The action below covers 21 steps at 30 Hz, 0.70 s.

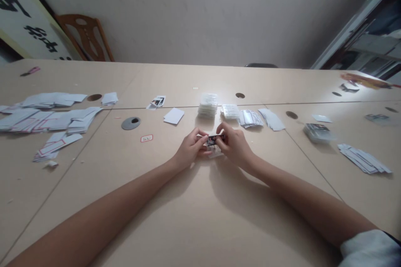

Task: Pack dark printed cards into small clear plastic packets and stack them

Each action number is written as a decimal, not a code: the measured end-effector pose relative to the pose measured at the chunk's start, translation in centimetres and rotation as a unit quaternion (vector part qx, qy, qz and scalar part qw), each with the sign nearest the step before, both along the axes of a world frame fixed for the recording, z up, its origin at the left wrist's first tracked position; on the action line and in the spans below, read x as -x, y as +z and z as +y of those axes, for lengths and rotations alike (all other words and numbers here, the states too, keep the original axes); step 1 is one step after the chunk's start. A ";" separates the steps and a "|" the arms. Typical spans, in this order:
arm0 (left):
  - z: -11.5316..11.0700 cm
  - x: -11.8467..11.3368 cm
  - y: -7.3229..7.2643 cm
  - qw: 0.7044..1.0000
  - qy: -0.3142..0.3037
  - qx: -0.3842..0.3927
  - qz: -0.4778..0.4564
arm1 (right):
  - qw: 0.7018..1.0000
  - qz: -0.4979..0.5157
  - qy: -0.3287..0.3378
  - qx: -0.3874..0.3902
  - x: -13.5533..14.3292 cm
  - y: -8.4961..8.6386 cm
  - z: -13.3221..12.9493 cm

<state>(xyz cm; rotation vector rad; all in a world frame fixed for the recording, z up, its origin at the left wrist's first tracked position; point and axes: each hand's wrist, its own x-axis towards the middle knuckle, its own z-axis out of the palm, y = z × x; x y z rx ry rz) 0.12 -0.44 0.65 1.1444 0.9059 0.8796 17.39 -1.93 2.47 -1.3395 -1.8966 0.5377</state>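
Note:
Between my two hands, just above the table, is a small dark printed card (212, 140) over a clear, shiny sleeve or case (215, 151); which of the two it is I cannot tell. My left hand (191, 147) pinches the card's left end between thumb and fingers. At the right end, my right hand (233, 144) grips it with curled fingers, the fingertips on its upper side. Beyond my hands stands a stack of clear plastic cases (207, 106), with a lower stack of cases (230, 111) beside it.
White cards (173, 116) lie left of the stacks, with photo cards (156, 102) behind. Paper strips (272, 119) fan out to the right, near a boxed stack (318, 132). Large piles of paper slips (53, 119) cover the far left. A grommet (130, 123) sits in the tabletop.

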 end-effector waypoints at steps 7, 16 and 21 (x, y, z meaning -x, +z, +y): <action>0.0 0.0 0.1 1.000 0.004 0.009 -0.006 | 0.994 0.076 0.004 0.081 -0.4 0.3 0.0; -0.1 0.1 0.3 1.000 0.016 0.008 0.004 | 0.981 0.161 0.006 0.112 -0.8 -0.2 0.1; -0.2 0.0 0.6 1.000 0.020 0.013 0.006 | 0.967 0.207 0.007 0.148 -1.1 -0.7 0.3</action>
